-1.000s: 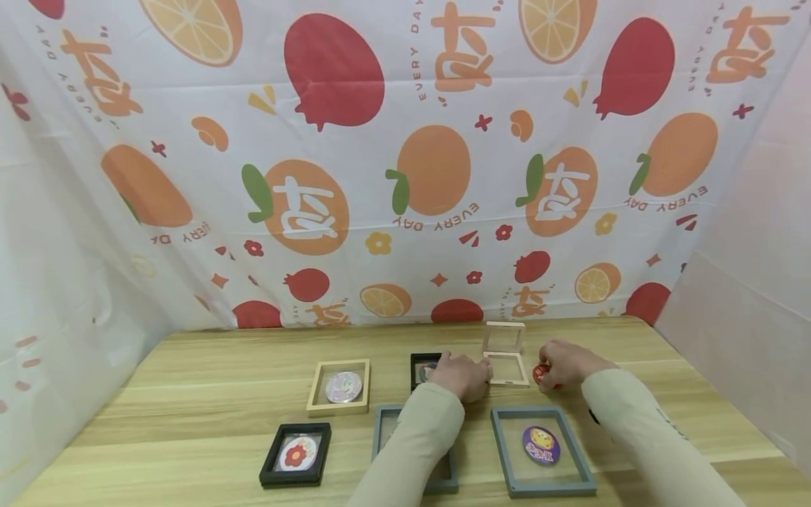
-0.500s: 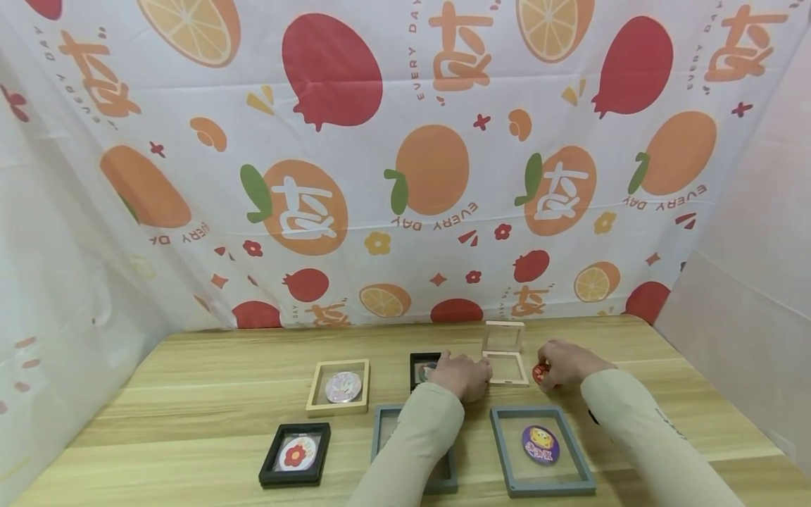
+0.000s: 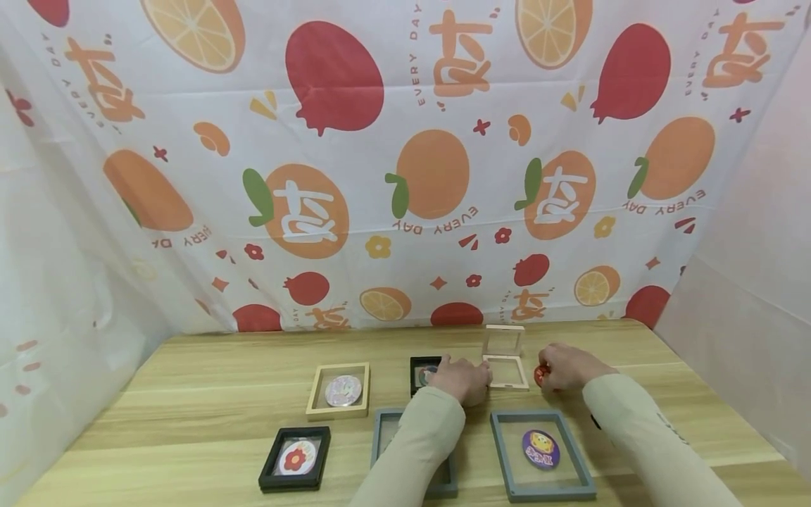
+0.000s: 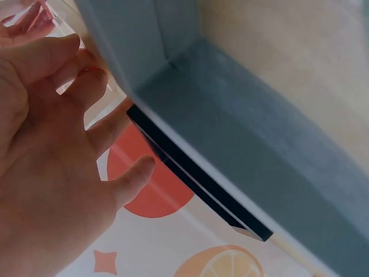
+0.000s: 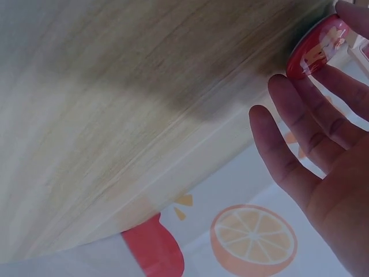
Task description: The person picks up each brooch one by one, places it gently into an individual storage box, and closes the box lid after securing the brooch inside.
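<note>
My right hand [image 3: 567, 366] pinches a round red badge [image 3: 541, 374] at the table's right side; in the right wrist view the badge [image 5: 318, 47] is tilted between thumb and fingertips. To its left stands a small pale wooden frame [image 3: 506, 387], its clear lid [image 3: 503, 342] raised at the back. My left hand [image 3: 464, 380] touches the left edge of that frame, fingers loosely bent in the left wrist view. Directly left of this hand is a small black frame [image 3: 416, 373] with a dark round badge [image 3: 426, 375], partly covered by the hand.
In front lie a grey frame [image 3: 498, 451] with a purple badge [image 3: 541, 449] and another grey frame [image 3: 378, 429] under the left sleeve. Leftward are a yellow frame [image 3: 317, 389] with a pale badge and a black frame [image 3: 272, 461] with a flower badge. A fruit-print curtain hangs behind.
The red badge is turned to a steeper angle in my right fingers. The head view has shifted slightly. My left hand stays at the wooden frame.
</note>
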Available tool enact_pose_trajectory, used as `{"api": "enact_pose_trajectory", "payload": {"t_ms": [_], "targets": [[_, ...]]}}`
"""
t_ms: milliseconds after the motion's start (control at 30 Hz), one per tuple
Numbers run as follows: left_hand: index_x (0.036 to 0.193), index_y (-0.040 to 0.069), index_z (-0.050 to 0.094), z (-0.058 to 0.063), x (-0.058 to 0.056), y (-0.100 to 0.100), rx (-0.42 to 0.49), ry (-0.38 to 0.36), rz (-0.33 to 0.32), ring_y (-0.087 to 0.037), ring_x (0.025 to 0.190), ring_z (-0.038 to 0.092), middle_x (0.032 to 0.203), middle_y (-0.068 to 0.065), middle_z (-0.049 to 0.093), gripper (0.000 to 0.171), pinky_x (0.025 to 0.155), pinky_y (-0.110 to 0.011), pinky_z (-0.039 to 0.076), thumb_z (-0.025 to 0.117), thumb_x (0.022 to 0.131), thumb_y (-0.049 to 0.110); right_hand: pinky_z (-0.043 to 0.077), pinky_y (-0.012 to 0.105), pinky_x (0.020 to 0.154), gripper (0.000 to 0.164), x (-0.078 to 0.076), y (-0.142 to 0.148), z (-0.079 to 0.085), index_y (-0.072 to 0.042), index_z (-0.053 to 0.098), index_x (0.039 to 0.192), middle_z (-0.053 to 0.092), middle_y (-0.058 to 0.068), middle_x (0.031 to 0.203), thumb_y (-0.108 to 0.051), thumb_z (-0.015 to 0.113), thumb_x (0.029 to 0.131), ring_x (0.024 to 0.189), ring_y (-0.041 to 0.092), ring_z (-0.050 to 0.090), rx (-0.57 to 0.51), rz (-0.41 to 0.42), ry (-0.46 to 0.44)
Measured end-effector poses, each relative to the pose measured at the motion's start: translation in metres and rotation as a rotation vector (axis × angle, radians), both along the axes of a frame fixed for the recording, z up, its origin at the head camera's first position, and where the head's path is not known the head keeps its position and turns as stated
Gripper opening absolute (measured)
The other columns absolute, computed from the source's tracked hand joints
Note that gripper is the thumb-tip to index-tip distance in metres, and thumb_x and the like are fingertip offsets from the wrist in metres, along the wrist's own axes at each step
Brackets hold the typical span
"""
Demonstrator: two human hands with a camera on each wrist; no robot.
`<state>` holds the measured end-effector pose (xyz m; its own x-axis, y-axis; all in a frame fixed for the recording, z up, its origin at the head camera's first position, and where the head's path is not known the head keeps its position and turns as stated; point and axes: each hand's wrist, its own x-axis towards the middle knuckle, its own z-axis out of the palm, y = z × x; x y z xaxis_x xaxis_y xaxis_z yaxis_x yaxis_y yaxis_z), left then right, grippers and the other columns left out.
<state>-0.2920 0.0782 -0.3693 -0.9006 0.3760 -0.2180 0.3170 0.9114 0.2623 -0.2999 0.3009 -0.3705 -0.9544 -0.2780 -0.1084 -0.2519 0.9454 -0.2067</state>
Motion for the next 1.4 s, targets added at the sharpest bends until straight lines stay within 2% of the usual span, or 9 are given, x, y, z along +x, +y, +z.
{"api": "enact_pose_trajectory", "payload": {"t_ms": [67, 300, 400, 533, 733, 867, 967, 1167, 1400], "targets": [[0.154, 0.032, 0.045, 0.000, 0.000, 0.000, -0.027, 0.004, -0.022, -0.034, 0.146, 0.033, 0.147, -0.004, 0.054, 0.046, 0.104, -0.066, 0.037, 0.036, 0.110, 0.037, 0.042, 0.033, 0.062, 0.016, 0.000, -0.001, 0.001, -0.005, 0.062, 0.083, 0.053, 0.002, 0.076, -0.005, 0.075, 0.073, 0.070, 0.018, 0.048, -0.011, 0.008, 0.000], [0.155, 0.030, 0.043, 0.001, 0.000, -0.001, -0.025, 0.001, -0.037, -0.033, 0.146, 0.032, 0.149, -0.006, 0.052, 0.046, 0.105, -0.068, 0.035, 0.036, 0.110, 0.035, 0.042, 0.033, 0.063, 0.014, -0.001, -0.004, 0.006, -0.003, 0.064, 0.087, 0.054, 0.003, 0.079, -0.005, 0.074, 0.078, 0.073, 0.019, 0.049, -0.029, 0.015, -0.006], [0.153, 0.029, 0.047, 0.001, 0.000, -0.001, 0.007, -0.013, -0.011, -0.034, 0.146, 0.032, 0.148, -0.006, 0.053, 0.046, 0.105, -0.070, 0.034, 0.034, 0.110, 0.038, 0.043, 0.033, 0.065, 0.014, -0.001, -0.006, 0.007, -0.002, 0.065, 0.089, 0.053, 0.003, 0.080, -0.005, 0.074, 0.080, 0.074, 0.019, 0.049, -0.028, 0.030, 0.000], [0.154, 0.031, 0.046, 0.002, 0.000, -0.002, 0.000, -0.023, -0.011, -0.036, 0.145, 0.033, 0.149, -0.006, 0.052, 0.046, 0.104, -0.070, 0.034, 0.037, 0.109, 0.036, 0.041, 0.032, 0.064, 0.013, -0.002, -0.007, 0.008, -0.002, 0.065, 0.089, 0.053, 0.002, 0.079, -0.006, 0.074, 0.081, 0.073, 0.018, 0.048, -0.044, 0.049, 0.006], [0.155, 0.032, 0.043, 0.002, -0.001, -0.004, -0.053, 0.004, -0.070, -0.036, 0.144, 0.035, 0.147, -0.007, 0.053, 0.049, 0.105, -0.065, 0.037, 0.048, 0.106, 0.024, 0.040, 0.032, 0.062, 0.013, -0.009, -0.004, 0.003, -0.002, 0.065, 0.086, 0.051, 0.002, 0.076, -0.007, 0.074, 0.079, 0.071, 0.017, 0.046, -0.053, 0.109, 0.032], [0.155, 0.029, 0.044, 0.002, -0.001, -0.003, -0.066, 0.020, -0.094, -0.032, 0.143, 0.037, 0.144, -0.006, 0.055, 0.049, 0.110, -0.059, 0.035, 0.049, 0.106, 0.022, 0.041, 0.033, 0.062, 0.013, -0.011, -0.004, 0.002, -0.001, 0.066, 0.087, 0.052, 0.002, 0.075, -0.006, 0.073, 0.079, 0.070, 0.018, 0.047, -0.053, 0.108, 0.035], [0.155, 0.029, 0.045, 0.002, 0.000, -0.002, -0.054, 0.014, -0.080, -0.033, 0.143, 0.037, 0.144, -0.007, 0.055, 0.049, 0.108, -0.061, 0.037, 0.049, 0.106, 0.024, 0.040, 0.032, 0.062, 0.011, -0.008, -0.010, 0.007, -0.003, 0.066, 0.085, 0.052, 0.000, 0.074, -0.005, 0.075, 0.079, 0.069, 0.017, 0.047, -0.055, 0.088, 0.031], [0.155, 0.030, 0.045, 0.004, 0.003, -0.002, -0.031, -0.002, -0.044, -0.037, 0.141, 0.037, 0.145, -0.007, 0.054, 0.049, 0.101, -0.068, 0.039, 0.049, 0.106, 0.025, 0.038, 0.029, 0.061, 0.010, -0.006, -0.018, 0.008, -0.008, 0.065, 0.082, 0.051, -0.002, 0.070, -0.006, 0.076, 0.081, 0.066, 0.014, 0.045, -0.084, 0.101, 0.030], [0.154, 0.031, 0.045, 0.003, 0.001, 0.000, -0.045, -0.002, -0.037, -0.035, 0.142, 0.036, 0.146, -0.005, 0.054, 0.049, 0.102, -0.068, 0.039, 0.050, 0.106, 0.027, 0.042, 0.032, 0.065, 0.015, -0.006, -0.024, 0.010, -0.004, 0.068, 0.092, 0.054, -0.001, 0.077, -0.008, 0.077, 0.081, 0.072, 0.016, 0.048, -0.093, 0.089, 0.009]]}}
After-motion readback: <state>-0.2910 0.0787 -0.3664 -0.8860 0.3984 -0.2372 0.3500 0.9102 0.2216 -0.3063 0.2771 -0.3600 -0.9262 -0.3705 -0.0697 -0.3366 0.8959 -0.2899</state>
